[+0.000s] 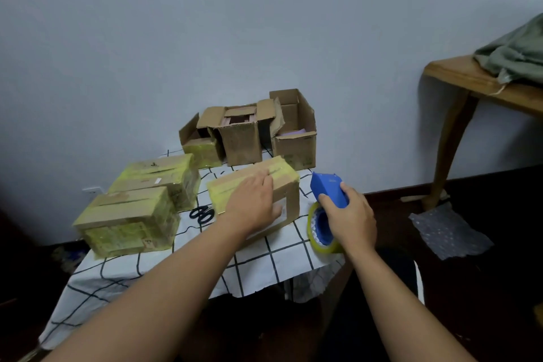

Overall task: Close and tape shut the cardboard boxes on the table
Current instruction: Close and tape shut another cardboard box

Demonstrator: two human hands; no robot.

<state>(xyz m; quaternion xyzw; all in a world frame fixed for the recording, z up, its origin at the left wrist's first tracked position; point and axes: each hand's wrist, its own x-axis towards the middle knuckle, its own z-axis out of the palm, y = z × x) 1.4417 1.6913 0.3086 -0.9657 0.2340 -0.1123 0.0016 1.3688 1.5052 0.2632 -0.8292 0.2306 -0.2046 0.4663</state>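
Roughly half the job looks done. Two closed brown cardboard boxes wrapped in glossy yellowish tape lie on the table (264, 258) at about nine o'clock from the middle of the cloth: the nearer taped box (126, 222) and the farther taped box (160, 178) just behind it, each with its top seam banded and its corners wrapped. A third closed cardboard box (258, 185) lies at the centre, taped over both ends and along its top seam, with the near long side bare cardboard.

The left hand (252, 204) lies flat and spread on this box, fingers over the top and thumb down the near side, pressing rather than gripping. The right hand (351, 219), at three o'clock beside the box, is wrapped around a blue plastic tape dispenser (329, 189) carrying a roll of clear yellowish tape (318, 229); the dispenser is clear of the box, so I judge this box is either finished or awaiting another strip.

At twelve o'clock, against the wall, three open cardboard boxes are left: a small low one (199, 144), a taller middle one (241, 138) with creased flaps up, and a larger one (296, 132) at the right showing something pale purple inside. These need closing and taping.

The cardboard is matt and scuffed, the tape shiny and wrinkled. The table wears a white cloth with a black grid; black-handled scissors (202, 213) lie between the taped boxes.
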